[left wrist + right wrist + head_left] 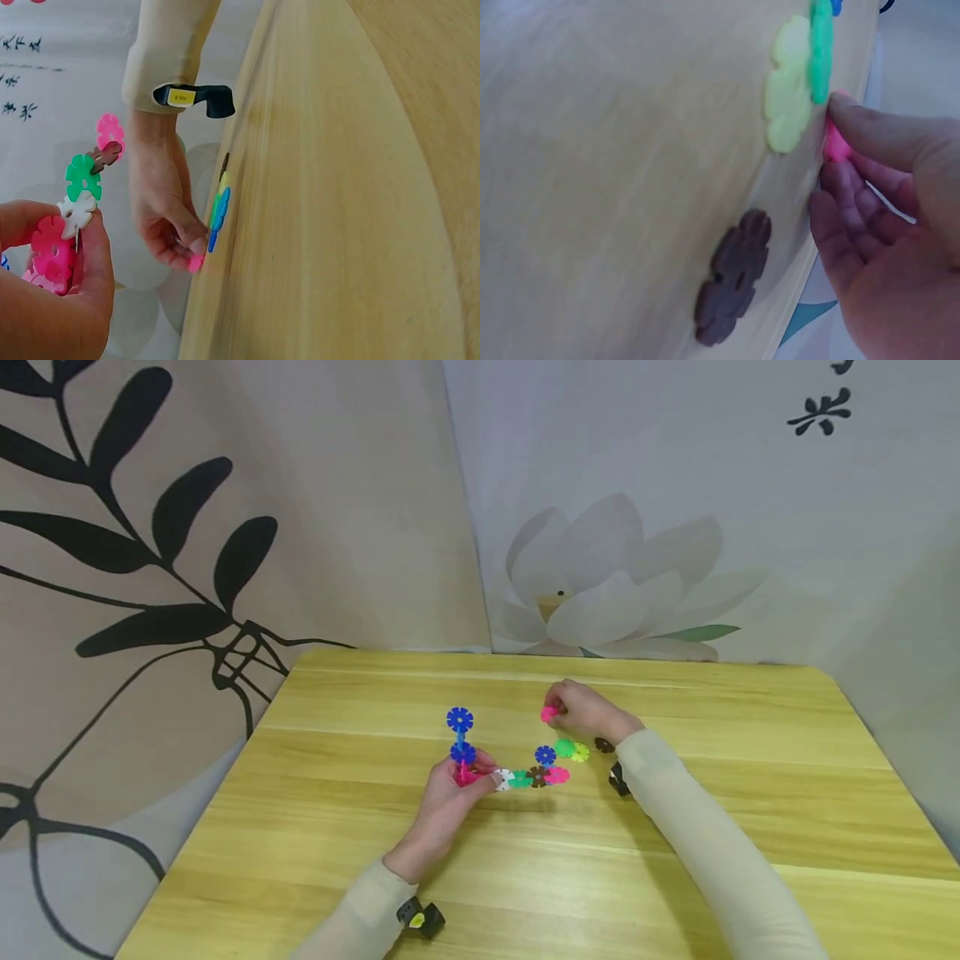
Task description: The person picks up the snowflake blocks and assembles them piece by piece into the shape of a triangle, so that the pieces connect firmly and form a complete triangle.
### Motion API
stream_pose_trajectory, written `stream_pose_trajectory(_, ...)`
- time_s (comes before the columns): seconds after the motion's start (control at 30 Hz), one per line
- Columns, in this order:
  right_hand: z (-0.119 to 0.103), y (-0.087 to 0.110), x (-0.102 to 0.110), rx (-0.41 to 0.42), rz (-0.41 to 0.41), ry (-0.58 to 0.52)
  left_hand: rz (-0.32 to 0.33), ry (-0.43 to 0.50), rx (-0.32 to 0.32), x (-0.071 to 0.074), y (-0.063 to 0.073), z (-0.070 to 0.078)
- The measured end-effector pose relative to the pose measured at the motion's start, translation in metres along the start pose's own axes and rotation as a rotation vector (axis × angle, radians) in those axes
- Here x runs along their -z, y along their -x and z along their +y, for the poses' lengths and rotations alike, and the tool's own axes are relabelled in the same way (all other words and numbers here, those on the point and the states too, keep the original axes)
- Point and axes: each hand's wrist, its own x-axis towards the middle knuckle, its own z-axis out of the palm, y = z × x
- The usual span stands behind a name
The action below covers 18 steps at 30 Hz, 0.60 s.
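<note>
Head: I judge I'm fetching a pink disc (550, 715), my right hand (588, 710) pinching it toward the table (480, 893)'s far edge; my left hand (446, 797) grips a bent chain (519, 779) above the table's middle, long axis sideways. Left wrist: its pink end (110, 131) points away from my grip. Right wrist: thumb (885, 135) against disc; joining next calls for aligned edges.

Dark leaves (191, 503) are spreading across the wall (360, 485). A pale flower (600, 602) is showing beyond the table (270, 827).
</note>
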Motion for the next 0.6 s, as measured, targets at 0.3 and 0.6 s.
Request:
stream_pose_trajectory(0.3, 0.004, 0.021, 0.009, -0.012, 0.06, -0.126, 0.0, 0.03, -0.007, -0.005, -0.002, 0.003)
stream_pose_trajectory(0.6, 0.001, 0.052, 0.026, 0.006, 0.121, -0.189, -0.003, 0.043, -0.013, -0.009, -0.003, 0.004)
